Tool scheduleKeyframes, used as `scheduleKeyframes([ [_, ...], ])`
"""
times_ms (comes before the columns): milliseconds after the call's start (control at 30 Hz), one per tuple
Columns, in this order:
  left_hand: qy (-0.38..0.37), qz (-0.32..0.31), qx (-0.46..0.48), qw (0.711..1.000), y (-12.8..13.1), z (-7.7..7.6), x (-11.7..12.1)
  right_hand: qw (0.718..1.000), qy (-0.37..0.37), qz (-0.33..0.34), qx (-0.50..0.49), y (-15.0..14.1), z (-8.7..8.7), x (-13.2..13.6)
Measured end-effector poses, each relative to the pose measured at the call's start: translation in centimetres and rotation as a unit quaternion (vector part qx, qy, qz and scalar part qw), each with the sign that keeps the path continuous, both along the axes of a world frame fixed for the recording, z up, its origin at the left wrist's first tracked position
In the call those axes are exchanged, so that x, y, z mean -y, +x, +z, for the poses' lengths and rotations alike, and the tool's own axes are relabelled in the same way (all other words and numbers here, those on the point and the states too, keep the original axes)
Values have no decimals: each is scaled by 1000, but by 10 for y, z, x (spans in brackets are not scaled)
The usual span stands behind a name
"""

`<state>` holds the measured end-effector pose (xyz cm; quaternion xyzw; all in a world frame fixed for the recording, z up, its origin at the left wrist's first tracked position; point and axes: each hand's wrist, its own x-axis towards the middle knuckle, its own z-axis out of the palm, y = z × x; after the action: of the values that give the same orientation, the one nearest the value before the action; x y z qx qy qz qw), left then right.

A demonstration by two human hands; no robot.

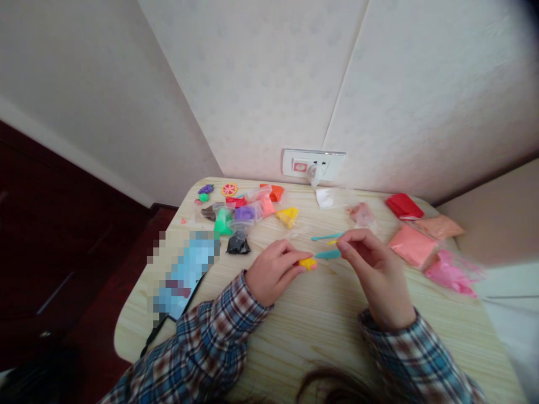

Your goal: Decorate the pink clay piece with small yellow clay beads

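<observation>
Between the fingertips of my left hand (275,269) is a small piece of yellow and pink modelling clay (308,264), held just over the table. My right hand (377,269) pinches a thin strip of yellow clay (332,243) between thumb and forefinger. A teal modelling tool (328,255) with a flat blade lies between the two hands, its right end close to my right thumb. Beyond it is a second, thinner teal tool (326,237). Nearest to my left hand on the far side is a bag of black clay (238,243).
Bags of green (223,222), purple (245,214) and yellow clay (288,216) stand at the back left, by a grape-shaped clay piece (206,189) and a round fruit slice (229,189). A blurred phone (189,275) lies left. Larger bags, one salmon (412,245), lie right. A wall socket (314,164) is behind.
</observation>
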<state>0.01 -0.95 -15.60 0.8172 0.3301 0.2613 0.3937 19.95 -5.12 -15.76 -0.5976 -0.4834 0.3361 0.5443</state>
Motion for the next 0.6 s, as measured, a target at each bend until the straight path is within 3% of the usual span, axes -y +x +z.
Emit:
scheduleKeyframes([
  [67, 59, -52, -56, 995, -2, -3, -1, 1000, 0, 3, 3, -1, -1, 0],
  [167, 109, -75, -123, 983, -3, -7, -1, 1000, 2, 6, 12, -2, -1, -1],
  [433, 156, -52, -150, 975, -3, -7, -2, 997, 13, 40, 67, -7, 0, -1],
  [600, 159, -4, -101, 982, -1, -3, -1, 993, 37, 59, 99, -15, 2, 1],
])
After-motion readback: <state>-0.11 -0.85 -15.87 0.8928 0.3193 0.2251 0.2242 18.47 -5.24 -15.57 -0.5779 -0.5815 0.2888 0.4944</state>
